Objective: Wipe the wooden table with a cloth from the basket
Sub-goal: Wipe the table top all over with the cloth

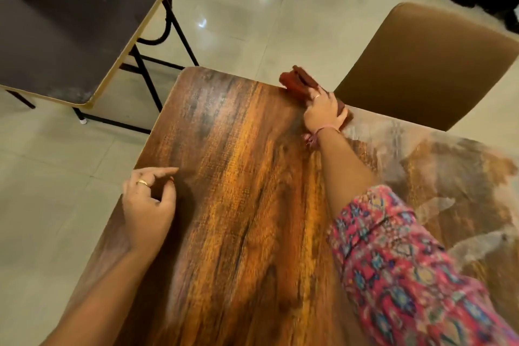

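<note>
**Two hands on the job, cloth right at the far edge**

Going left to right: we've got a dark second table (pixel 56 31) with a pale edge strip and black metal legs, standing apart on the glossy tiled floor (pixel 252 8). Then our left hand (pixel 148 202) sits at the near-left edge of the wooden surface (pixel 238 177), fingers loosely curled, forefinger pointing out, holding nothing. It looks like it's just steadying us.

Middle is that warm, streaky wood grain, smooth and slightly shiny, with rounded corners. Further right, our right hand (pixel 323 112) presses down on a rust-red cloth (pixel 297 81), fingers curled over it, right at the far edge. Part of the cloth pokes out past the rim. It looks soft and bunched, not folded flat.

Right of that, the surface shows cloudy pale smears, so we reckon that side isn't done yet. A tan padded chair (pixel 421 64) sits just beyond.

What could go wrong: with the cloth half over the edge, a push outward could slip it off onto the floor. Bunched like that, it might also just drag the smears around.
</note>
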### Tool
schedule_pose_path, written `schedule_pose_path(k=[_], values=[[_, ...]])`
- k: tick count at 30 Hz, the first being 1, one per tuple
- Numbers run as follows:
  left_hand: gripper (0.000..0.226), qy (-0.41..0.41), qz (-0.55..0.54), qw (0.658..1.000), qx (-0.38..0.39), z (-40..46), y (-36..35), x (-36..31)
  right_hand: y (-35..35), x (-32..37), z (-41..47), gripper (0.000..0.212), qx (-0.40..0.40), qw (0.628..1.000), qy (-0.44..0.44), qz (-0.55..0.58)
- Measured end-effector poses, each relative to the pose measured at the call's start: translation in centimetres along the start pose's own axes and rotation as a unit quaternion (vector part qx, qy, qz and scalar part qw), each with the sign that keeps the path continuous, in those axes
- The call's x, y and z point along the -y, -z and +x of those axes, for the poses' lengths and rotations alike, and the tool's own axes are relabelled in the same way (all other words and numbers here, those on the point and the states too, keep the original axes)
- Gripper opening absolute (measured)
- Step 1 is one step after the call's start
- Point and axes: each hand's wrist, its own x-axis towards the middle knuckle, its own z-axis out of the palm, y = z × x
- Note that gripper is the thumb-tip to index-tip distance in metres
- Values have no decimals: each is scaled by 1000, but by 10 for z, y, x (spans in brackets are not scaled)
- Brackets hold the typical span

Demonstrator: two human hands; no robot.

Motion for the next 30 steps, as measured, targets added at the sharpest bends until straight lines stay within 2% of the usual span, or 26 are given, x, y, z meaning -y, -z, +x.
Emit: schedule_pose_path(k=[3, 7, 9, 12, 15, 18, 21, 24, 30], values=[[29, -15, -9, 1000, 6, -6, -3, -2, 0, 4, 18, 38, -16, 1000, -25, 4], [29, -2, -13, 1000, 12, -11, -10, -10, -21, -11, -41, 45, -81, 993, 73, -50], [29, -4, -21, 1000, 20, -10, -17, -15, -29, -26, -94, 45, -87, 989, 99, -62], [29, -23, -33, 998, 37, -6, -25, -22, -41, -50, -194, 46, -78, 988, 107, -76], [30, -38, -39, 997, 46, -4, -34, -28, -50, -68, -296, 45, -34, 994, 90, -59], [32, -45, -54, 996, 52, -4, -44, -31, -50, -67, -338, 35, 2, 997, 63, -45], [37, -51, -69, 994, 63, -10, -50, -37, -42, -72, -302, 38, 5, 994, 70, -79], [41, -66, -67, 992, 83, -17, -55, -42, -24, -84, -214, 41, -30, 994, 83, -70], [46, -72, -65, 989, 108, -27, -55, -39, 48, -125, -14, 42, -49, 998, -25, -23]])
